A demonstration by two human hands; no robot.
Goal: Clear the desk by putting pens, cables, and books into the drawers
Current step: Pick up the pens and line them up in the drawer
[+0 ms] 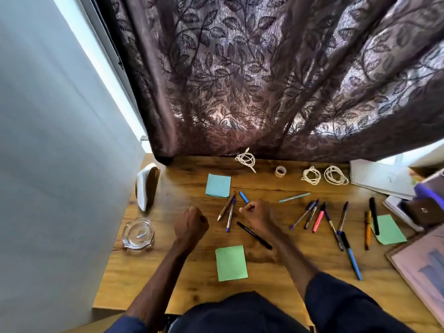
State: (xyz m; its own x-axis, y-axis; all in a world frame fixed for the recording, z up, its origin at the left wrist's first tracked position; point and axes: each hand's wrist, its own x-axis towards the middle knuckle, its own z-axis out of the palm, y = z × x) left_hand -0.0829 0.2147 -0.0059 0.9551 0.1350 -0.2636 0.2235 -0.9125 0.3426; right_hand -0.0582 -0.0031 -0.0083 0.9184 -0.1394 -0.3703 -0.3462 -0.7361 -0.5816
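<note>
Pens lay scattered flat on the desk: a black pen slanted mid-desk, a blue pen ran into the curled right hand, and a pink highlighter lay farther right. Three white cables sat coiled along the back. Books were piled at the right edge.

Desk: wood grain, slight sheen. Curtain: woven cloth, leaf pattern, faint lustre. Ashtray: clear glossy glass. Notes: matt paper.
</note>
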